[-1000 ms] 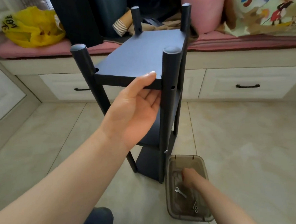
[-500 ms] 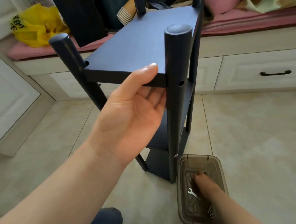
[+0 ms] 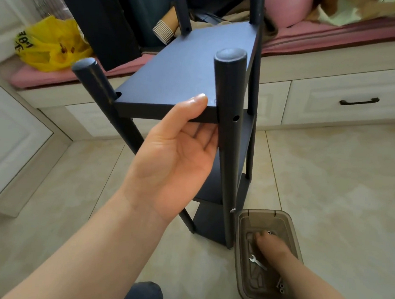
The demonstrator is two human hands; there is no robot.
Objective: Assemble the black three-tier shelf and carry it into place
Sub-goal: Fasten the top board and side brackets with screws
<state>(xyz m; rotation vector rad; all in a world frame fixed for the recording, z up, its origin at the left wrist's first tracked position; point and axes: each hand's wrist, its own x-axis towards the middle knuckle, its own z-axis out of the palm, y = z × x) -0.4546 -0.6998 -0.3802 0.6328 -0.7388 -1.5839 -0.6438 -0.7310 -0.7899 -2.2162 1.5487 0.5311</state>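
The black shelf [image 3: 185, 66] is standing upright on the tiled floor [image 3: 327, 190], close in front of the drawer bench [image 3: 345, 97], with three boards seated between its four posts. The left hand [image 3: 175, 157] is grasping the front edge of the top board, thumb lying on the upper face and fingers curled underneath, just beside the near right post [image 3: 226, 139]. The right hand [image 3: 271, 243] is reaching down into the brown plastic bin [image 3: 262, 212] beside the shelf foot. Its fingers are turned away from the camera, so whether they are pinching a part cannot be told. A small wrench [image 3: 257, 262] and a few loose fasteners [image 3: 280, 287] are lying in the bin. The step in hand appears to be fetching hardware for the open screw hole [image 3: 235, 118] showing in the near right post at top-board level. To do this well, the left hand should be holding the board level and pressed against the post so the holes are lining up, while the right hand is bringing fastener and wrench together. The near left post [image 3: 97, 82] is looking splayed outward, though the wide lens may be exaggerating this; check it before tightening. For carrying, the floor to the right is offering open room, whereas the bench is standing close behind and the bin is sitting just beside the near right post's foot, making it a trip hazard.
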